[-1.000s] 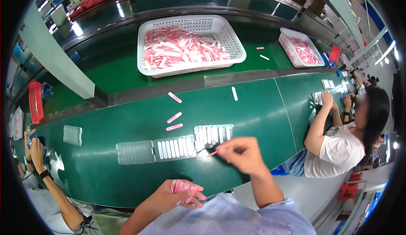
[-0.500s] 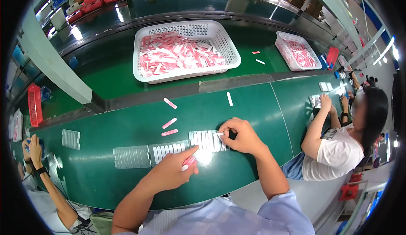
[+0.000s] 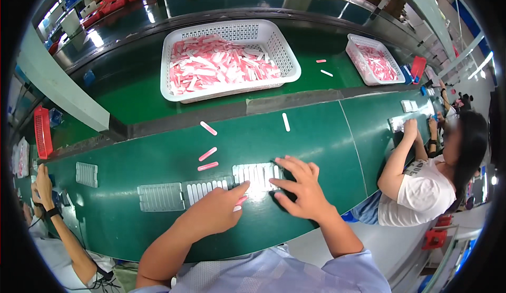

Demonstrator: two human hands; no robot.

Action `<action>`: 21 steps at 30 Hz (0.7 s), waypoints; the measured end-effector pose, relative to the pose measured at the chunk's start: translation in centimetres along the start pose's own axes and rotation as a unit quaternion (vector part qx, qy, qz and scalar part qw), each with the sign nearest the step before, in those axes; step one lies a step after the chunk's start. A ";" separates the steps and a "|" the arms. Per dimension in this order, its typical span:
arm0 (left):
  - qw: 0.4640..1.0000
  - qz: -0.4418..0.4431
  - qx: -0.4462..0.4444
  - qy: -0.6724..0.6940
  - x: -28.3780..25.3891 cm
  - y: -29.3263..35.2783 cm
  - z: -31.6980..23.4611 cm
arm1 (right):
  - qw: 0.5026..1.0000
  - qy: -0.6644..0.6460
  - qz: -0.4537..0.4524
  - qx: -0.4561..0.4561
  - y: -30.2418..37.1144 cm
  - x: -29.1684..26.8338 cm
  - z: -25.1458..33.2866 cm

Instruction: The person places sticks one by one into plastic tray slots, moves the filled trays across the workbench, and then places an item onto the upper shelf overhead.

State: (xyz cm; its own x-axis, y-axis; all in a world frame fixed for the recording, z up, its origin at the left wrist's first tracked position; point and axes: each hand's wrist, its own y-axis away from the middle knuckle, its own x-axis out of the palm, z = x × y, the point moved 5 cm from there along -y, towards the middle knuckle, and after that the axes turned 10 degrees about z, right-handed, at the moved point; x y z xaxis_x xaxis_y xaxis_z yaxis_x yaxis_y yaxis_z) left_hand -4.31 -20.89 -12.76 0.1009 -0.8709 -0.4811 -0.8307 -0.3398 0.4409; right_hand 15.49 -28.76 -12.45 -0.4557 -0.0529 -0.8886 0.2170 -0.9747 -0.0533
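My left hand (image 3: 215, 208) is closed around a few flat round-ended strips (image 3: 240, 202), pink and white, which show beside its fingers. Its index finger reaches to the lower edge of a clear slotted tray (image 3: 237, 173) holding white strips (image 3: 258, 176). Over the right end of that tray, my right hand (image 3: 303, 190) has its fingers spread, fingertips at the tray and nothing visible in them. To the left, a second clear tray (image 3: 227, 180) also holds white strips and is partly covered by my left hand. A third clear tray (image 3: 161, 197) adjoins it, its slots bare.
Loose strips (image 3: 208, 128) lie beyond the trays. A white basket (image 3: 232, 90) heaped with strips stands past the dark ledge, with a smaller one (image 3: 387, 81) farther right. Another clear tray (image 3: 87, 174) lies left. Co-workers sit on both sides (image 3: 416, 187).
My right hand has opened from a pinch on a white strip at the tray's right end, and its fingers are now spread. My left hand still holds its strips.
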 end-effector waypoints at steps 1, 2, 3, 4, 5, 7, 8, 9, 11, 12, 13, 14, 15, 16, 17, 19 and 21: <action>1.000 0.004 -0.002 0.001 0.0 -0.1 0.0 | 1.000 -0.001 0.015 0.012 0.4 0.5 0.2; 1.000 0.001 -0.007 0.006 -0.3 -0.2 -0.1 | 1.000 -0.005 0.016 0.014 0.4 0.5 0.6; 1.000 0.003 -0.014 0.012 -0.3 -0.2 -0.1 | 0.999 0.027 0.008 0.046 0.7 0.4 1.1; 1.000 0.010 -0.018 0.015 -0.5 -0.2 -0.2 | 0.995 0.059 0.001 0.078 1.0 0.4 1.6; 0.999 0.003 0.002 0.042 -1.1 0.0 -0.5 | 0.989 0.121 0.003 0.090 0.7 0.3 1.8; 0.996 -0.007 0.015 0.082 -1.7 0.1 -0.8 | 0.989 0.125 -0.003 0.084 0.8 0.3 1.6; 0.996 0.000 0.013 0.083 -1.8 0.5 -1.1 | 0.988 0.134 -0.013 0.070 1.0 0.3 1.7; 0.994 -0.004 -0.007 0.111 -2.3 0.9 -1.2 | 0.988 0.138 -0.023 0.065 1.2 0.1 1.5; 0.990 -0.004 -0.027 0.135 -2.6 1.2 -0.9 | 0.991 0.116 -0.026 0.057 1.5 -0.2 0.8; 0.991 -0.014 -0.030 0.129 -2.5 1.6 -0.5 | 0.994 0.094 -0.028 0.043 1.5 -0.3 0.7; 0.992 -0.024 -0.032 0.122 -2.4 1.8 -0.1 | 0.994 0.093 -0.029 0.044 1.2 -0.3 0.6; 0.992 -0.023 -0.032 0.121 -2.4 1.6 0.2 | 0.996 0.078 -0.020 0.026 0.6 -0.3 0.8; 0.995 -0.033 -0.001 0.095 -2.3 1.5 0.3 | 0.998 0.063 -0.008 0.008 0.1 -0.2 1.0; 0.996 -0.043 0.030 0.069 -2.2 1.4 0.1 | 0.998 0.062 -0.006 0.008 -0.4 -0.2 1.0; 0.996 -0.042 0.029 0.070 -2.0 1.4 0.0 | 0.998 0.056 0.013 -0.007 -0.9 0.1 1.1; 0.998 -0.051 -0.008 0.022 -2.0 0.9 -0.4 | 0.998 0.049 0.029 -0.021 -1.2 0.3 1.0; 0.998 -0.050 -0.006 0.025 -1.8 0.9 -0.9 | 0.998 0.019 0.051 -0.040 -0.9 0.6 0.2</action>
State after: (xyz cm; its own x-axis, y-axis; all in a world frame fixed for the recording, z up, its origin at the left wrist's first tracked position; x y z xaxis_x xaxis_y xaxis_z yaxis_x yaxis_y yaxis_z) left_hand -4.75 -19.95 -10.79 0.2101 -0.8488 -0.4851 -0.8082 -0.4300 0.4024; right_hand 14.82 -28.01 -12.82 -0.3959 -0.1413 -0.9074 0.3288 -0.9444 0.0036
